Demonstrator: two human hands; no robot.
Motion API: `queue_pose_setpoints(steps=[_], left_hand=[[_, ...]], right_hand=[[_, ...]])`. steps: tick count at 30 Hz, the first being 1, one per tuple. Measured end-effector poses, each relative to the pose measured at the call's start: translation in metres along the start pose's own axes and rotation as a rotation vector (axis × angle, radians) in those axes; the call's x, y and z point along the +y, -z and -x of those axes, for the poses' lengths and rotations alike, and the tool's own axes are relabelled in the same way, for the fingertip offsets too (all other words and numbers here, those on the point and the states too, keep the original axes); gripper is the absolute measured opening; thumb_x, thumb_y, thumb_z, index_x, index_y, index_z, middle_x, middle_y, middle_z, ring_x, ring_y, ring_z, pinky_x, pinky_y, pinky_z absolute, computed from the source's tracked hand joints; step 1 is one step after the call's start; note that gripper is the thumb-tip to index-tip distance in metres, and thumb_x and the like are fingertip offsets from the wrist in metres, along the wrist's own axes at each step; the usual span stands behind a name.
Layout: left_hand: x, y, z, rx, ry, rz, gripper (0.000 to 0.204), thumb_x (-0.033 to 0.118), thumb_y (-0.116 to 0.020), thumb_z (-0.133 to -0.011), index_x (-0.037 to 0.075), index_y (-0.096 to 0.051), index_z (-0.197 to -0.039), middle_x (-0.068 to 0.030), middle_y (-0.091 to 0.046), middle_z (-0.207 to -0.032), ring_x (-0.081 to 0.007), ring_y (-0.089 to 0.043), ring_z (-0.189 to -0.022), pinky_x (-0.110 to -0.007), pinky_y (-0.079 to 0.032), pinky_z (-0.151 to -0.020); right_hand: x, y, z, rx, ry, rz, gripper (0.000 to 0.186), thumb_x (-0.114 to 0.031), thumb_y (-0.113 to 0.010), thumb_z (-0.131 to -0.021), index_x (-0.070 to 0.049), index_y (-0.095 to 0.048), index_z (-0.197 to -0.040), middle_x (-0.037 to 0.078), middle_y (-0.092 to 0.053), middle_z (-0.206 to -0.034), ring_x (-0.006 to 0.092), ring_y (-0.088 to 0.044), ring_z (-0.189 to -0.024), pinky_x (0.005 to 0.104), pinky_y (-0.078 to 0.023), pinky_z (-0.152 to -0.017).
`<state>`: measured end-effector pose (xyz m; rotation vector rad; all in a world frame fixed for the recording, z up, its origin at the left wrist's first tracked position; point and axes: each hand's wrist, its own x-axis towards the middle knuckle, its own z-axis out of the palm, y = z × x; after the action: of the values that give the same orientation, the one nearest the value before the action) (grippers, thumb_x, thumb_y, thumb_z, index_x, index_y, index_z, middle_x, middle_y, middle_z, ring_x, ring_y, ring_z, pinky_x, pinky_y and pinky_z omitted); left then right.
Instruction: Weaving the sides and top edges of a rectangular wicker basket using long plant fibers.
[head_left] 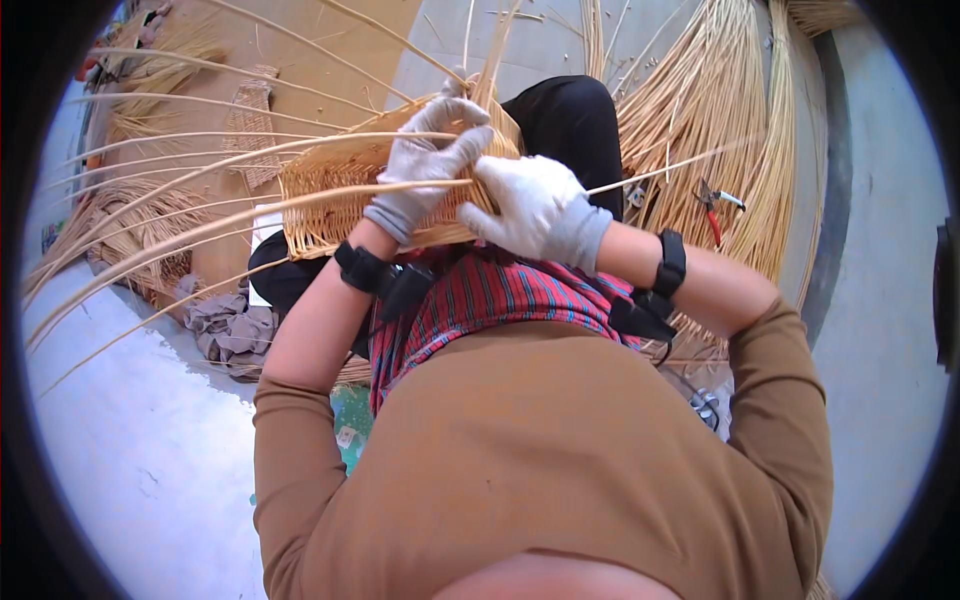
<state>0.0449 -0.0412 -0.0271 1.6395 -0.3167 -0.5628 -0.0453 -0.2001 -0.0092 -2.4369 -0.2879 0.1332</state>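
A half-woven wicker basket (335, 190) of pale rods rests on my lap, its long loose rods (190, 225) fanning out to the left. Both of my hands wear white gloves with grey cuffs. My left hand (432, 155) is closed at the basket's right part, thumb and fingers curled round the weave; its fingertips are partly hidden. Beside it, my right hand (535, 208) grips at the basket's near right edge, with the thumb below. A thin rod (665, 170) sticks out rightward from behind this hand; where its other end lies is hidden.
Bundles of loose rods (695, 90) lie on the floor to the right, with red-handled pruning shears (712, 212) on them. At the left are a coiled rod bundle (135, 235), a grey cloth (232, 325) and a flat woven piece (252, 125).
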Motion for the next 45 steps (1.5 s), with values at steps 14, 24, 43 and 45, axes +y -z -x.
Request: queue_pose_setpoints(steps=[14,24,43,45], left_hand=[[-0.014,-0.004,0.002,-0.045,-0.063,0.359,0.016,0.008,-0.08,-0.089,0.004,-0.076,-0.104,-0.0169,-0.062,-0.14,-0.0251,-0.055,-0.135,-0.035,-0.047,-0.108],[-0.015,0.008,-0.002,-0.118,-0.16,0.163,0.019,0.014,-0.082,-0.091,0.002,-0.075,-0.103,-0.0038,-0.067,-0.112,-0.0124,-0.063,-0.098,-0.03,-0.053,-0.093],[-0.034,0.045,-0.005,-0.335,-0.127,0.231,0.031,0.017,-0.056,-0.108,0.0,-0.065,-0.132,-0.0066,-0.068,-0.131,-0.0139,-0.062,-0.119,-0.032,-0.048,-0.109],[-0.04,0.034,-0.018,-0.313,-0.449,-0.121,0.045,0.036,-0.056,-0.109,0.0,-0.064,-0.135,-0.0057,-0.07,-0.127,-0.0117,-0.059,-0.118,-0.033,-0.047,-0.108]], right_hand=[[-0.002,0.021,-0.019,0.275,0.433,-0.337,0.026,-0.018,-0.071,-0.089,-0.008,-0.068,-0.113,0.012,-0.072,-0.11,0.0296,-0.069,-0.105,0.041,-0.055,-0.095],[-0.028,0.027,-0.012,0.204,0.188,-0.76,0.029,-0.027,-0.053,-0.11,-0.002,-0.067,-0.105,0.012,-0.073,-0.1,0.024,-0.072,-0.089,0.0344,-0.057,-0.086],[-0.056,0.036,-0.047,0.266,0.379,0.109,0.036,-0.031,-0.082,-0.082,-0.012,-0.07,-0.11,0.01,-0.069,-0.088,0.0303,-0.069,-0.082,0.0406,-0.056,-0.078],[-0.041,0.025,-0.058,0.739,0.183,-0.216,0.052,-0.032,-0.083,-0.079,-0.009,-0.063,-0.121,0.015,-0.068,-0.094,0.0339,-0.069,-0.092,0.0417,-0.055,-0.082]])
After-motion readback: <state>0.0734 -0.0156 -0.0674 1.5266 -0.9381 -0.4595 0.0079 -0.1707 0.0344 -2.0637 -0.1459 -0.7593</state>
